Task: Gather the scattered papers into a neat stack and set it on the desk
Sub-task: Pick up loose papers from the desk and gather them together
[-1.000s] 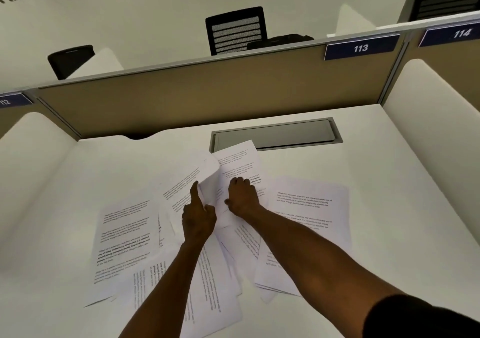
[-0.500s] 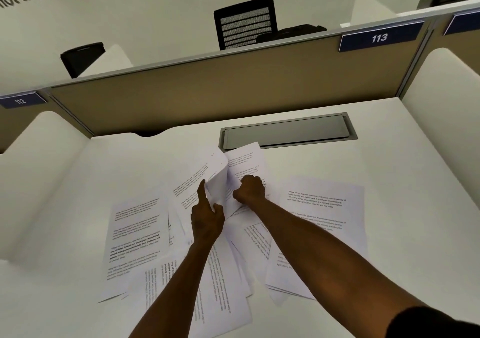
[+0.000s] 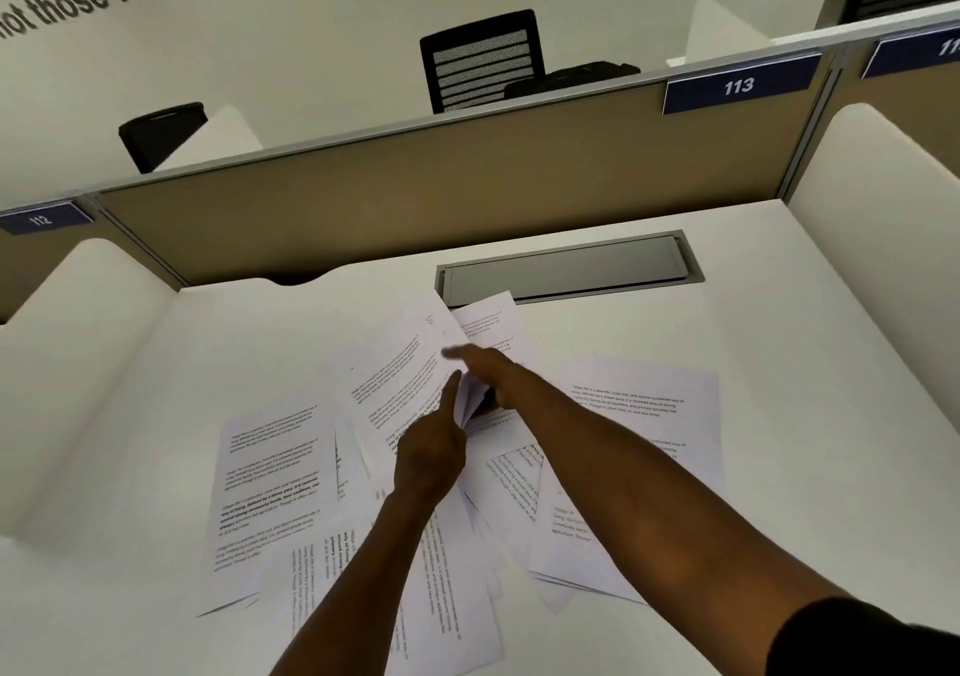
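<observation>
Several printed white papers lie scattered and overlapping on the white desk (image 3: pixel 779 322). One sheet (image 3: pixel 400 363) near the middle is lifted and curled; my left hand (image 3: pixel 431 452) pinches its right edge, index finger pointing up along it. My right hand (image 3: pixel 485 369) reaches across above that sheet with fingers stretched out and blurred, holding nothing that I can see. Another sheet (image 3: pixel 488 324) lies behind it by the grey hatch. A flat sheet (image 3: pixel 270 473) rests at the left, and a larger sheet (image 3: pixel 644 415) at the right, partly under my right forearm.
A grey cable hatch (image 3: pixel 566 270) is set into the desk at the back. A tan partition (image 3: pixel 415 197) with the label 113 (image 3: pixel 737 85) closes the far side, and white side dividers (image 3: pixel 883 197) stand left and right. Black chairs (image 3: pixel 483 59) show beyond.
The lifted sheet has risen and turned further left. My right hand has opened from a fist on the papers and swung up and left over the sheet. The camera has tilted slightly.
</observation>
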The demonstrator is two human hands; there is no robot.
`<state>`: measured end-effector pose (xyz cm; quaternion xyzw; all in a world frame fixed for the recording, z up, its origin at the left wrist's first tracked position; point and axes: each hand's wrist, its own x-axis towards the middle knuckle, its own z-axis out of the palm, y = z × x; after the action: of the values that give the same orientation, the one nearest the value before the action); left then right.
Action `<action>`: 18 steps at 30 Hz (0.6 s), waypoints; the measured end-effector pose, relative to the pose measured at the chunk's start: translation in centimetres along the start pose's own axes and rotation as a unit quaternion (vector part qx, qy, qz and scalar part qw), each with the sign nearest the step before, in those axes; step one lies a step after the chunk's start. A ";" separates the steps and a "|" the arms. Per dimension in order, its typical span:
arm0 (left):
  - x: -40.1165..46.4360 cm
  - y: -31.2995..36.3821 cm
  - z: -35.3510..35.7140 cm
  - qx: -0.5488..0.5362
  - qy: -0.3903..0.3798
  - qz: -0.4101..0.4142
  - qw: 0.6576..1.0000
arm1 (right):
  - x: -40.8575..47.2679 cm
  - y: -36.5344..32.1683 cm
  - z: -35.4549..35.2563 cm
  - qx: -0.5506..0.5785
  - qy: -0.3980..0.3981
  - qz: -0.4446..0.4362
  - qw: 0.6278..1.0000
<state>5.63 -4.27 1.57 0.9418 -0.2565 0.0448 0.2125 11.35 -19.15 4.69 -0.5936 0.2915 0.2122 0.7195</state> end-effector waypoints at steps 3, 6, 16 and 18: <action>-1.9 1.1 1.5 -0.048 -0.042 0.024 0.998 | -1.3 2.0 -2.2 -0.125 0.031 0.007 0.992; -3.7 3.4 2.2 -0.186 -0.049 -0.076 0.978 | -2.5 3.8 -5.6 -0.086 0.044 -0.047 0.994; 3.0 0.5 -4.5 -0.508 0.000 -0.269 0.818 | -9.7 3.7 -12.2 0.109 -0.015 -0.237 0.965; 3.6 1.9 -4.7 -0.566 -0.048 -0.211 0.796 | -11.7 6.0 -13.4 0.141 -0.002 -0.252 0.957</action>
<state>7.86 -5.42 7.24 0.6856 -0.0410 -0.1998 0.6988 -3.40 -30.51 6.50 -0.5398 0.1576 -0.0181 0.8267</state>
